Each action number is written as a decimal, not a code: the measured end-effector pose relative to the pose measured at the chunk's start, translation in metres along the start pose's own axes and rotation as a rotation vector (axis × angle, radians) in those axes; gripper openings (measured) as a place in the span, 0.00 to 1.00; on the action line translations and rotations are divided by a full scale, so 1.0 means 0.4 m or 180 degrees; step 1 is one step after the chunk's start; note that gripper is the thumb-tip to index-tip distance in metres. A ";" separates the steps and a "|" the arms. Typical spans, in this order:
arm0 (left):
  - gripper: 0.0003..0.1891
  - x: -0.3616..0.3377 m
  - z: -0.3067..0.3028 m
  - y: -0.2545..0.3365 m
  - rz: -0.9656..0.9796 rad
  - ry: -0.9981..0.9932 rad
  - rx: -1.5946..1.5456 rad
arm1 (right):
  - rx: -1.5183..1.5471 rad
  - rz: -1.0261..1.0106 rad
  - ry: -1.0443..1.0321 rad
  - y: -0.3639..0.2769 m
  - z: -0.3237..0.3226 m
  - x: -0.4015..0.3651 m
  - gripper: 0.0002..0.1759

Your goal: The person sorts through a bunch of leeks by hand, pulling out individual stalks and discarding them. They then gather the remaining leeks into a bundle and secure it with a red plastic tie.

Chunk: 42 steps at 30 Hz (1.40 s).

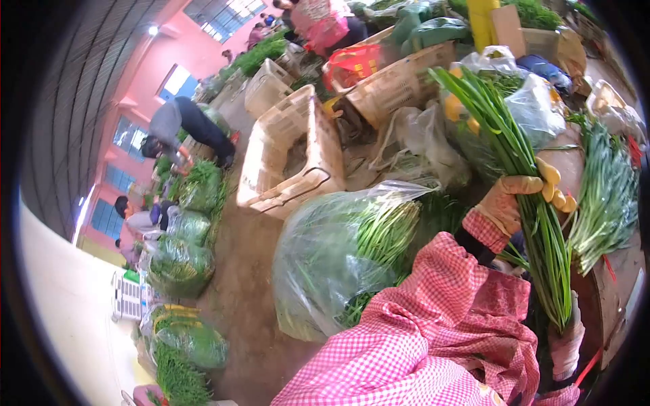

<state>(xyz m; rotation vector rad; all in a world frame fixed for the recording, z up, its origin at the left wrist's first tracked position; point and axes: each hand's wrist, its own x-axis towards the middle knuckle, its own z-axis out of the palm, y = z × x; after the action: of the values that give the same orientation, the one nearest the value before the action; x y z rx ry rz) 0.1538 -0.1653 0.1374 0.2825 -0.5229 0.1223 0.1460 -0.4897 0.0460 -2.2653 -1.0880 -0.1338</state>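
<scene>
A bunch of garlic chives (501,128), long, flat and green, slants across the right side of the view. Near its middle, my left hand (511,203) is closed round it, in a glove with yellow fingertips. My right hand (567,348), in a pale glove, is at the bunch's lower end with the thumb side along the leaves; its other fingers are mostly hidden. Beside the bunch lies another pile of long green leaves (606,196) with paler ends. A clear plastic bag (311,271) full of greens stands left of my pink checked sleeve (433,291).
Pale plastic crates (325,162) stand on the brown floor (250,298) ahead. A red bag (355,64) lies by another crate (399,84). Bagged greens (179,264) line the left side, where a person (193,125) bends over. More people work at the back.
</scene>
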 end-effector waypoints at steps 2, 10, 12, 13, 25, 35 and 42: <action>0.10 0.033 0.052 -0.021 -0.0156 -0.0323 0.0406 | 0.0144 0.0120 0.0119 -0.005 0.007 -0.003 0.37; 0.14 0.175 0.164 -0.220 -0.1242 -0.0039 0.1777 | 0.1918 0.2312 -0.0258 0.091 -0.060 -0.141 0.48; 0.14 0.168 0.198 -0.311 -0.2021 0.0118 0.2365 | 0.2467 0.2013 0.0263 0.108 -0.076 -0.150 0.47; 0.14 0.158 0.227 -0.335 -0.2348 0.0194 0.2750 | 0.2759 0.2000 0.0421 0.125 -0.076 -0.155 0.47; 0.11 0.208 0.281 -0.340 -0.2050 -0.0613 0.2693 | 0.2578 0.2364 -0.0449 0.125 -0.122 -0.172 0.20; 0.15 0.251 0.246 -0.297 -0.2506 -0.2335 0.0660 | 0.3750 -0.0027 0.0337 0.057 -0.147 0.063 0.33; 0.17 0.313 0.286 -0.176 -0.2068 -0.1137 0.1970 | 0.6488 0.0235 -0.1208 -0.049 0.020 0.126 0.31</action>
<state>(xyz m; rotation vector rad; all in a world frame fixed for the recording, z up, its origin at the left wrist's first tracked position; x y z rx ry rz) 0.2204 -0.2608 0.2791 1.0766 -0.7147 -0.4154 0.1633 -0.4417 0.0663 -0.4179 -0.5842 0.9945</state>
